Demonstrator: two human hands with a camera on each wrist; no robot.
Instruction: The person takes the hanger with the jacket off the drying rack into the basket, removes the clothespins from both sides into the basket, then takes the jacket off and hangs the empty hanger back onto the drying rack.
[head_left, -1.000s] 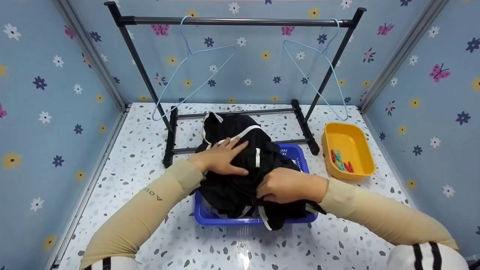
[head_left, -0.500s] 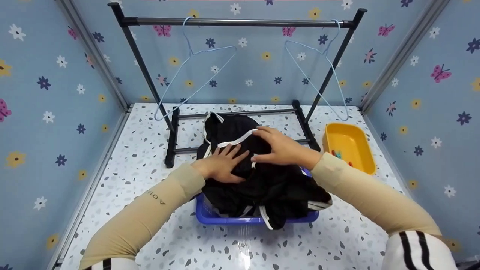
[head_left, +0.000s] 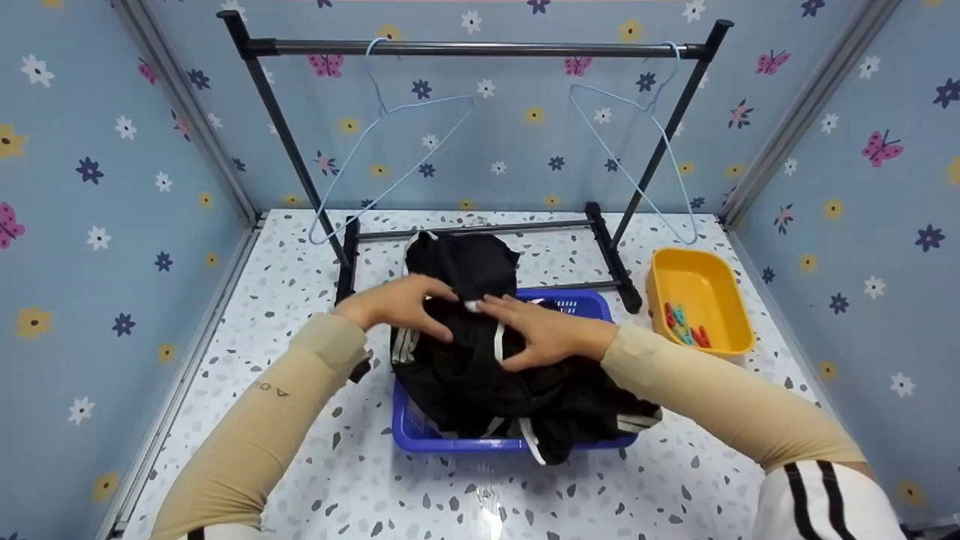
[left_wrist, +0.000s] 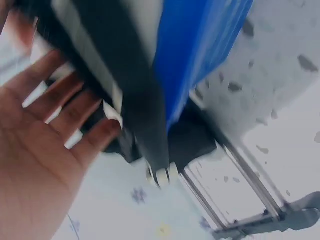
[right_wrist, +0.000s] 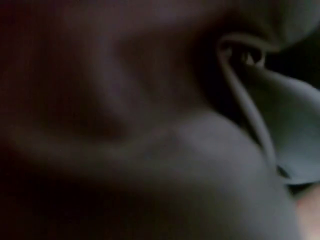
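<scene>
A heap of black clothing with white stripes (head_left: 472, 375) fills a blue plastic basket (head_left: 480, 444) and spills over its rim. My left hand (head_left: 397, 304) hovers at the left of the heap, thumb apart from the fingers. In the left wrist view that hand (left_wrist: 47, 130) has its fingers spread beside the striped cloth (left_wrist: 125, 75), gripping nothing. On the heap's right side, my right hand (head_left: 551, 330) lies over the cloth with fingers extended and thumb apart. Dark, blurred cloth (right_wrist: 150, 140) covers most of the right wrist view.
Behind the basket stands a black garment rack (head_left: 480, 49). Two light blue hangers hang on it, one at left (head_left: 390, 112) and one at right (head_left: 649, 105). A yellow tub (head_left: 701, 281) with several red and green clothespins (head_left: 681, 326) sits right of the basket.
My right hand rose from the heap's lower right to its upper right, then came down and left. My left hand has lifted off the cloth and shifted left. The clothing's upper folds have changed shape.
</scene>
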